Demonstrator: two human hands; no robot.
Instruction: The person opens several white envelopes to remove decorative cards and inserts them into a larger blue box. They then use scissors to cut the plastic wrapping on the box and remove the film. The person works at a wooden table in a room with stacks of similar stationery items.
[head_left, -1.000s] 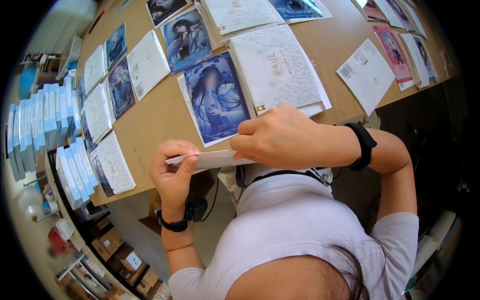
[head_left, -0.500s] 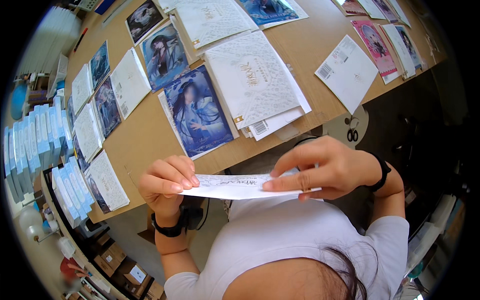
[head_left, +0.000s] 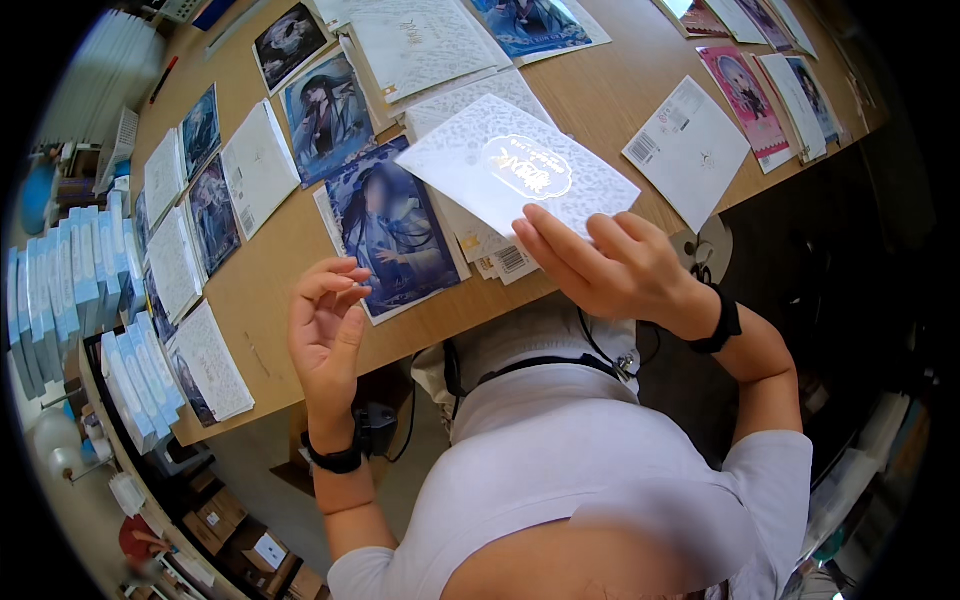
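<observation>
My right hand (head_left: 605, 265) grips the near edge of a white patterned envelope (head_left: 470, 160) with a gold emblem, tilted above a stack of similar envelopes (head_left: 470, 232) near the table's front edge. The thumb is hidden behind the fingers. My left hand (head_left: 330, 315) is empty, its fingers loosely curled and apart, beside the table edge. Just beyond it lies a blue illustrated print (head_left: 400, 235) of a long-haired figure, partly under the raised envelope.
The wooden table (head_left: 270, 330) carries more prints and white envelopes in rows on the left. A barcoded white envelope (head_left: 690, 150) and a pink card (head_left: 745, 105) lie to the right. Light-blue boxes (head_left: 75, 290) stand at the left, and scissors (head_left: 703, 272) rest below the right edge.
My left hand has let go of the envelope and drawn slightly back. My right hand has carried the envelope forward over the stack, turning its patterned face up.
</observation>
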